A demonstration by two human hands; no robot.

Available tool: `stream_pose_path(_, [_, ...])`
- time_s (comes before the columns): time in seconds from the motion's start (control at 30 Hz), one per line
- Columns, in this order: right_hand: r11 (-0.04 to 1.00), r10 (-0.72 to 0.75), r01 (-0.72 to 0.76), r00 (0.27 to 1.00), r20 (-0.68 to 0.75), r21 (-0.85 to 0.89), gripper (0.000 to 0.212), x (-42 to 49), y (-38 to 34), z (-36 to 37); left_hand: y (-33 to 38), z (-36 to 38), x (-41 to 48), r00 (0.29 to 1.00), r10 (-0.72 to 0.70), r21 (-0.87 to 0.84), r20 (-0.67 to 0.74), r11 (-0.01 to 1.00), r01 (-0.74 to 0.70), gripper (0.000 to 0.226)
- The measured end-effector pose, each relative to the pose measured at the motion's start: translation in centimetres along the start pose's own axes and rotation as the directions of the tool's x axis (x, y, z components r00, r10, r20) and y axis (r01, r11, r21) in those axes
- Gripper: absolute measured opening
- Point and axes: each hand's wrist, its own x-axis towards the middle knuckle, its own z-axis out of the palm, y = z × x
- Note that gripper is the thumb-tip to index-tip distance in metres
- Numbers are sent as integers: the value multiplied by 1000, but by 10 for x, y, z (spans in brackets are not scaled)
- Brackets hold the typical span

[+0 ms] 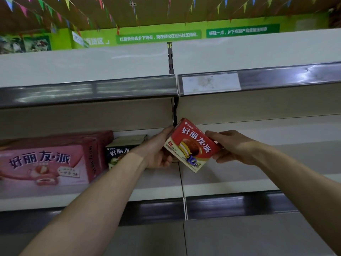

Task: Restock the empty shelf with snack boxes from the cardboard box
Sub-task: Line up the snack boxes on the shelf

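Gripping red snack box (191, 145), left hand (156, 150) and right hand (230, 148) hover over white shelf (239, 180).

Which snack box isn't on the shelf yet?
The red box, held tilted by the left hand and right hand; the pink box and dark box sit on the shelf.

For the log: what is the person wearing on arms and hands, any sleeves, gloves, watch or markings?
No sleeves show: the left forearm and right forearm are bare to the frame edge. The left hand and right hand wear no gloves; neither wrist has a watch or band.
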Motion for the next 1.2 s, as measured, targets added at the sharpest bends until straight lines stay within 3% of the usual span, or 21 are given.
stream_pose_path(0.1, [997, 35, -36, 999, 7, 71, 49, -1, -2, -1, 2, -3, -4, 996, 44, -87, 80, 996, -37, 68])
stream_pose_path(0.17, [991, 12, -25, 995, 101, 128, 51, -3, -1, -4, 5, -4, -8, 994, 50, -76, 100, 996, -43, 64])
stream_pose_path(0.27, [997, -56, 49, 988, 141, 54, 53, -1, 0, -3, 9, -6, -13, 997, 25, -26, 70, 999, -24, 55])
stream_pose_path(0.33, [994, -102, 104, 994, 47, -28, 51, 5, -5, -3, 15, -9, -17, 1000, 30, 47, -6, 998, -30, 47])
stream_pose_path(0.4, [986, -134, 130, 991, -30, -101, 51, 11, -12, -4, 21, -14, -18, 979, 107, 152, -172, 985, -81, 35])
stream_pose_path(0.5, [968, -131, 127, 991, -5, -215, 50, 18, -18, 0, 30, -23, -19, 902, 235, 215, -363, 963, -164, 23])
stream_pose_path(0.63, [907, -128, 162, 985, 113, -390, 49, 24, -16, 28, 32, -25, -16, 896, 278, 273, -346, 944, -188, 44])
stream_pose_path(0.9, [941, -137, 187, 973, 188, -283, 54, 43, -14, 54, 23, -31, -9, 899, 369, 540, -237, 819, -194, 66])
stream_pose_path(0.97, [945, -167, 203, 974, 154, -258, 53, 48, -11, 59, 23, -35, -6, 942, 304, 668, -139, 731, -138, 83])
stream_pose_path(1.03, [948, -175, 204, 975, 136, -243, 53, 52, -9, 63, 19, -37, -1, 972, 215, 846, -90, 531, -39, 101])
stream_pose_path(1.1, [947, -156, 185, 980, 127, -263, 68, 56, -9, 62, 12, -35, 8, 970, 229, 952, -86, 306, 12, 97])
stream_pose_path(1.2, [954, -78, 115, 987, 142, -278, 93, 58, -10, 60, 4, -28, 18, 947, 311, 979, -77, 206, 12, 96])
